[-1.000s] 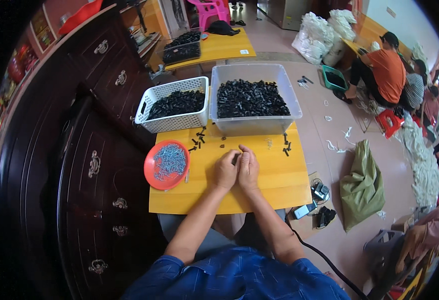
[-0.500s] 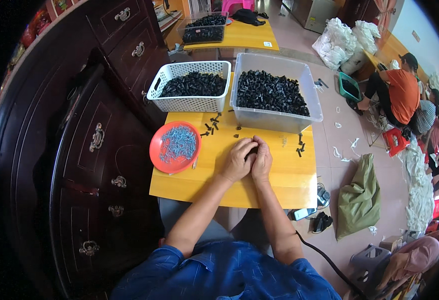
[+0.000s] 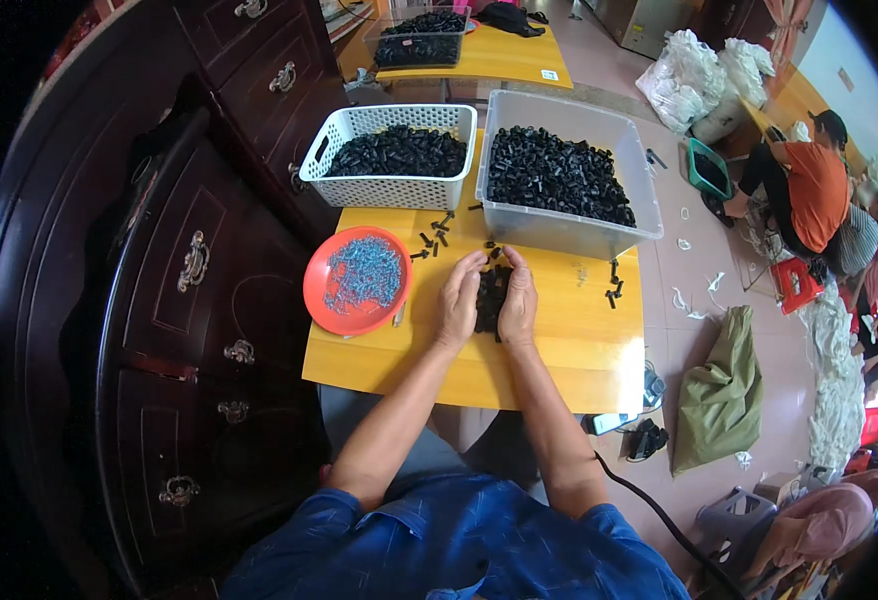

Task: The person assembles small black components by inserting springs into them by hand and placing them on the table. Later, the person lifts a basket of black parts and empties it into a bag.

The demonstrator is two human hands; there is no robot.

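A small heap of black plastic parts (image 3: 490, 300) lies on the yellow table between my two hands. My left hand (image 3: 460, 303) flanks it on the left, fingers stretched forward. My right hand (image 3: 519, 304) stands on the other side, its fingers extended too, and both palms face the heap. Some of the heap's edges are hidden by the hands. Beyond the fingertips sits a clear plastic tub (image 3: 572, 232) filled with similar black parts. Left of it is a white perforated basket (image 3: 399, 194) with more of them. A red plate (image 3: 316, 293) of small silvery screws rests left of my left hand.
Loose black parts (image 3: 437, 236) lie before the basket, others (image 3: 614, 290) near the table's right edge. A dark wooden cabinet (image 3: 214, 330) borders the left. A green sack (image 3: 717, 400) lies on the floor at right. A person in orange (image 3: 817, 205) sits beyond.
My hands, cupped together before, have parted, exposing the heap of black parts between them. The table and containers sit slightly higher and farther right in the picture.
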